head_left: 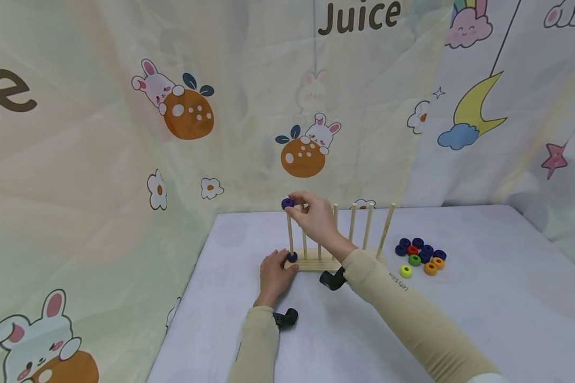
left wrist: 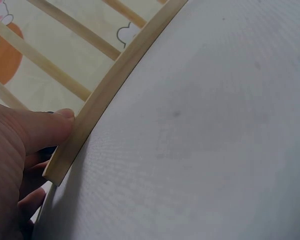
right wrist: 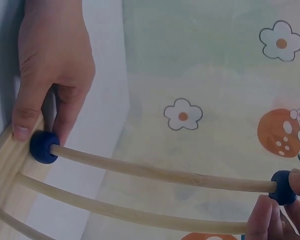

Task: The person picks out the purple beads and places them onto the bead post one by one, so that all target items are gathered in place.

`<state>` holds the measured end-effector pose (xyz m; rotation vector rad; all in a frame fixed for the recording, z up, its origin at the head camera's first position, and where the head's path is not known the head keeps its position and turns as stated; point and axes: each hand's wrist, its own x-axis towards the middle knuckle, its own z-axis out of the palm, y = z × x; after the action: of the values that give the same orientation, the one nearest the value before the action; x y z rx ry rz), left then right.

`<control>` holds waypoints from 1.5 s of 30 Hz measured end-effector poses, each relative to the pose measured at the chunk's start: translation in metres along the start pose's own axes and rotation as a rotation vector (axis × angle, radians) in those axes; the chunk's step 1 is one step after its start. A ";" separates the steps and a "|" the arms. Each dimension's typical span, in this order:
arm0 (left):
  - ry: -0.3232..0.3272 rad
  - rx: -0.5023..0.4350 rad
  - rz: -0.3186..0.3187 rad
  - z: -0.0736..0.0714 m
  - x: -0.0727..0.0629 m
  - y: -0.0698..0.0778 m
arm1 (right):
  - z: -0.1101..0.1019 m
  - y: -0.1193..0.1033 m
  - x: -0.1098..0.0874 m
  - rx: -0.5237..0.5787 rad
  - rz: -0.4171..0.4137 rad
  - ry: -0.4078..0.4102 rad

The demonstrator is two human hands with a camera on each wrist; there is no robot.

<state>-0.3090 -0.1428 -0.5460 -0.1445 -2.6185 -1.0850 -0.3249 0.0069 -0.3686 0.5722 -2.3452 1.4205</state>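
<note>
A wooden stand [head_left: 316, 265] with a row of upright pegs stands on the table. My right hand [head_left: 318, 219] pinches a dark blue bead [right wrist: 281, 187] between thumb and fingers at the top of the leftmost peg [head_left: 290, 231]. In the right wrist view the peg's tip meets this bead. Another blue bead [right wrist: 44, 147] sits at the foot of the same peg, against the base. My left hand [head_left: 274, 276] grips the left end of the base, its thumb along the front edge [left wrist: 82, 127] and its other fingers partly hidden behind.
Right of the stand, loose beads lie in a cluster: several dark blue ones [head_left: 427, 249], a red one [head_left: 412, 250], a green one [head_left: 414, 260], a yellow one [head_left: 405, 271] and orange ones [head_left: 430, 268]. A printed cloth [head_left: 249, 106] hangs behind the white-covered table [head_left: 498, 276].
</note>
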 end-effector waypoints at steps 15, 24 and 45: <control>-0.016 -0.005 -0.038 -0.001 0.000 0.002 | 0.005 0.001 -0.005 -0.049 0.033 0.005; -0.005 -0.011 -0.032 -0.003 -0.004 0.005 | 0.007 0.005 -0.007 -0.056 0.032 -0.006; 0.006 0.017 0.023 -0.004 -0.001 0.003 | 0.005 0.005 -0.019 0.026 -0.153 0.093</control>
<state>-0.3063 -0.1432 -0.5415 -0.1667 -2.6142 -1.0535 -0.3116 0.0077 -0.3833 0.6624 -2.1644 1.3799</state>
